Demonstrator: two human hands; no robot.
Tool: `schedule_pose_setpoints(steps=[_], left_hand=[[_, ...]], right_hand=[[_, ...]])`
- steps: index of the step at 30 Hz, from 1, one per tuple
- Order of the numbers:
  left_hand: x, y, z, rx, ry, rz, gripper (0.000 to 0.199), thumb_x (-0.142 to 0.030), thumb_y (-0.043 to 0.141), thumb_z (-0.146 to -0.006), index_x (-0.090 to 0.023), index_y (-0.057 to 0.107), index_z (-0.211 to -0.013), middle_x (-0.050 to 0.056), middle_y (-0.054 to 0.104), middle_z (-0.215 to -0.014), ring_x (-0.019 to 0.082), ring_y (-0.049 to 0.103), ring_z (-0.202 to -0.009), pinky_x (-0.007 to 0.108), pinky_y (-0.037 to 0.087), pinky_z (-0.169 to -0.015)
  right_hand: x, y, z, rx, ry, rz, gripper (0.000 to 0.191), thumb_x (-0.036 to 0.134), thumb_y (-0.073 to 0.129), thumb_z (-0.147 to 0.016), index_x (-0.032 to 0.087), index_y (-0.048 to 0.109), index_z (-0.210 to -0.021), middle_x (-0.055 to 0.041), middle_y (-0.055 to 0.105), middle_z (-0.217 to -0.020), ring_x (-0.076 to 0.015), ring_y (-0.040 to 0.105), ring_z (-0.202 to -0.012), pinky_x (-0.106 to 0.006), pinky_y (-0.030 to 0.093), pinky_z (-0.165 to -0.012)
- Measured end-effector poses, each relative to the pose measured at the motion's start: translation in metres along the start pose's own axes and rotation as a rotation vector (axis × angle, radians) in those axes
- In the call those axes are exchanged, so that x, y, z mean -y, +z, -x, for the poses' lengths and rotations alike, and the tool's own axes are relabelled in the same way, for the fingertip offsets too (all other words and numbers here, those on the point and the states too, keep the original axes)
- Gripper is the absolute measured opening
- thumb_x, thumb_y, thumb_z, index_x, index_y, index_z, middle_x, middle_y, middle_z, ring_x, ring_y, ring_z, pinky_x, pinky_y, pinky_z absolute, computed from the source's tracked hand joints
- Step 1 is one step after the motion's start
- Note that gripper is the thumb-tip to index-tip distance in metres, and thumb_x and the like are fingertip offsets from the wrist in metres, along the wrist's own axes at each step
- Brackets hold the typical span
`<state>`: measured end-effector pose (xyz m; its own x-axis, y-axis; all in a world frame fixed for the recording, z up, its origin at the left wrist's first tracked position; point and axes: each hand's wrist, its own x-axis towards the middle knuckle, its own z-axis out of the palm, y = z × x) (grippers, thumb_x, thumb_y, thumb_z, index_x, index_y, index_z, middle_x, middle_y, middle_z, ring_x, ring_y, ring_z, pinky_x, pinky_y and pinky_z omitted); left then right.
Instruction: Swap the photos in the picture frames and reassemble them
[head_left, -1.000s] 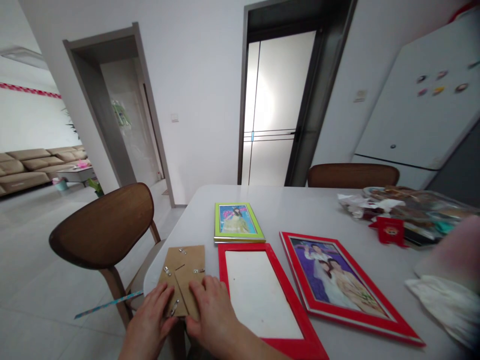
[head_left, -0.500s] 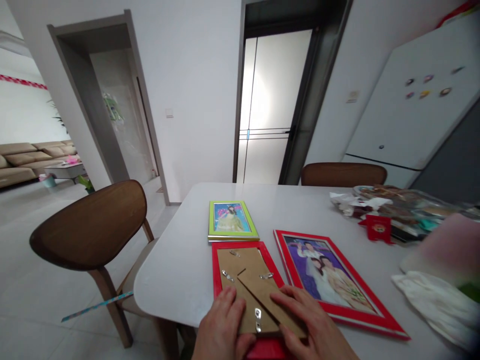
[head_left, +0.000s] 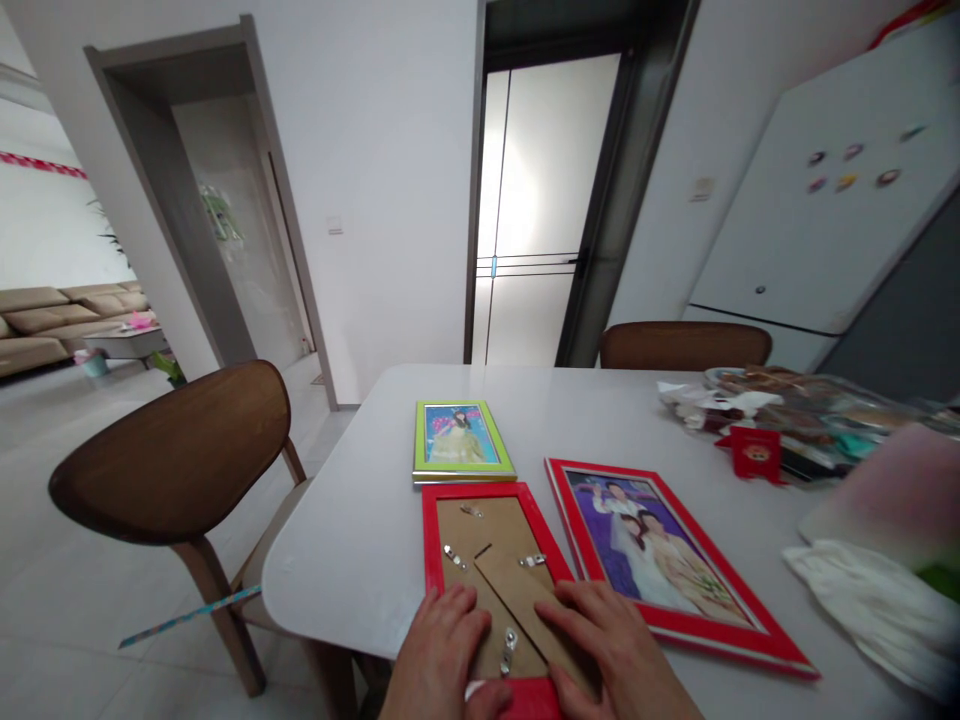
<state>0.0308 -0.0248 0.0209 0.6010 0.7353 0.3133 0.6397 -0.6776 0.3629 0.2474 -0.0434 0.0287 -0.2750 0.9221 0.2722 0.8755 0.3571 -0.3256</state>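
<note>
A red picture frame [head_left: 433, 540] lies face down on the table in front of me, its brown backing board [head_left: 469, 590] showing. The board has a stand flap and several small metal clips. My left hand [head_left: 446, 650] is closed on the frame's near left side, fingers over the edge and thumb at the near rim. My right hand [head_left: 611, 645] grips the near right side, its fingers pressing on the board and flap. A second red picture frame [head_left: 750, 635] with a couple's photo lies face up to the right. Beyond is a green picture frame [head_left: 465, 473] with a portrait.
The white table [head_left: 352, 560] has a rounded corner at left. A wooden chair [head_left: 180, 450] stands beside it, another chair [head_left: 682, 345] behind. Plastic-wrapped items [head_left: 810, 395], a red card [head_left: 756, 453] and a white cloth [head_left: 855, 600] lie at right.
The near end of the backing board has gone down into the frame, so the red near rim now shows. The near clip has turned slightly. Both hands have shifted only a little.
</note>
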Motion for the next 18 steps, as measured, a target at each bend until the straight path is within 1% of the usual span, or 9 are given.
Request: schedule_pose_setpoints(steps=[2, 4, 6, 8, 10, 12, 14, 18], left_hand=[[-0.001, -0.001, 0.000, 0.035, 0.001, 0.030, 0.052, -0.047, 0.063, -0.061, -0.017, 0.054, -0.102, 0.017, 0.051, -0.118, 0.030, 0.044, -0.110, 0.050, 0.036, -0.091], [-0.003, -0.002, -0.001, 0.079, -0.039, 0.059, 0.054, -0.051, 0.066, -0.054, -0.017, 0.056, -0.095, 0.017, 0.049, -0.120, 0.031, 0.042, -0.113, 0.051, 0.032, -0.093], [-0.005, -0.003, -0.002, 0.125, -0.089, 0.068, 0.047, -0.046, 0.070, -0.051, -0.017, 0.058, -0.086, 0.016, 0.048, -0.121, 0.031, 0.040, -0.114, 0.051, 0.029, -0.094], [-0.007, -0.003, -0.003, 0.156, -0.125, 0.071, 0.040, -0.038, 0.073, -0.049, -0.017, 0.058, -0.079, 0.015, 0.048, -0.122, 0.030, 0.038, -0.116, 0.051, 0.027, -0.096], [-0.008, -0.003, -0.003, 0.167, -0.144, 0.080, 0.037, -0.035, 0.074, -0.047, -0.017, 0.057, -0.075, 0.014, 0.047, -0.123, 0.029, 0.037, -0.116, 0.050, 0.025, -0.097], [-0.008, -0.003, -0.003, 0.170, -0.156, 0.089, 0.037, -0.034, 0.074, -0.047, -0.017, 0.056, -0.074, 0.014, 0.046, -0.123, 0.029, 0.037, -0.117, 0.050, 0.024, -0.097], [-0.007, -0.003, -0.003, 0.179, -0.167, 0.094, 0.036, -0.034, 0.074, -0.048, -0.017, 0.056, -0.074, 0.015, 0.046, -0.123, 0.029, 0.036, -0.117, 0.050, 0.023, -0.098], [-0.008, -0.003, -0.003, 0.185, -0.180, 0.090, 0.035, -0.034, 0.073, -0.049, -0.016, 0.056, -0.073, 0.017, 0.045, -0.123, 0.029, 0.035, -0.118, 0.050, 0.021, -0.098]], right_hand=[[0.000, 0.003, 0.001, -0.010, -0.039, 0.009, 0.036, 0.034, 0.051, -0.068, 0.026, 0.058, -0.103, -0.0088, 0.053, -0.113, -0.0277, 0.046, -0.104, -0.047, 0.036, -0.087], [0.000, 0.005, 0.000, -0.024, -0.052, 0.006, 0.035, 0.035, 0.050, -0.070, 0.026, 0.058, -0.103, -0.0087, 0.048, -0.118, -0.0274, 0.044, -0.106, -0.046, 0.035, -0.088], [-0.001, 0.005, -0.005, -0.034, -0.033, -0.002, 0.035, 0.035, 0.048, -0.072, 0.024, 0.058, -0.103, -0.0095, 0.048, -0.118, -0.0262, 0.044, -0.106, -0.043, 0.035, -0.087], [-0.004, 0.004, -0.014, -0.042, 0.005, 0.002, 0.034, 0.031, 0.045, -0.074, 0.021, 0.057, -0.105, -0.0109, 0.051, -0.112, -0.0246, 0.046, -0.103, -0.041, 0.037, -0.086], [-0.006, 0.003, -0.026, -0.048, 0.052, 0.029, 0.033, 0.026, 0.041, -0.076, 0.018, 0.058, -0.103, -0.0118, 0.053, -0.107, -0.0238, 0.047, -0.098, -0.040, 0.038, -0.083], [-0.009, 0.003, -0.036, -0.040, 0.078, 0.051, 0.031, 0.020, 0.038, -0.076, 0.017, 0.060, -0.098, -0.0118, 0.055, -0.101, -0.0230, 0.049, -0.092, -0.039, 0.039, -0.079], [-0.011, 0.004, -0.044, -0.025, 0.073, 0.051, 0.030, 0.017, 0.037, -0.076, 0.016, 0.063, -0.093, -0.0112, 0.055, -0.095, -0.0218, 0.049, -0.088, -0.037, 0.040, -0.077], [-0.015, 0.006, -0.047, -0.016, 0.056, 0.016, 0.028, 0.014, 0.038, -0.075, 0.015, 0.064, -0.085, -0.0109, 0.055, -0.092, -0.0209, 0.048, -0.086, -0.035, 0.040, -0.078]])
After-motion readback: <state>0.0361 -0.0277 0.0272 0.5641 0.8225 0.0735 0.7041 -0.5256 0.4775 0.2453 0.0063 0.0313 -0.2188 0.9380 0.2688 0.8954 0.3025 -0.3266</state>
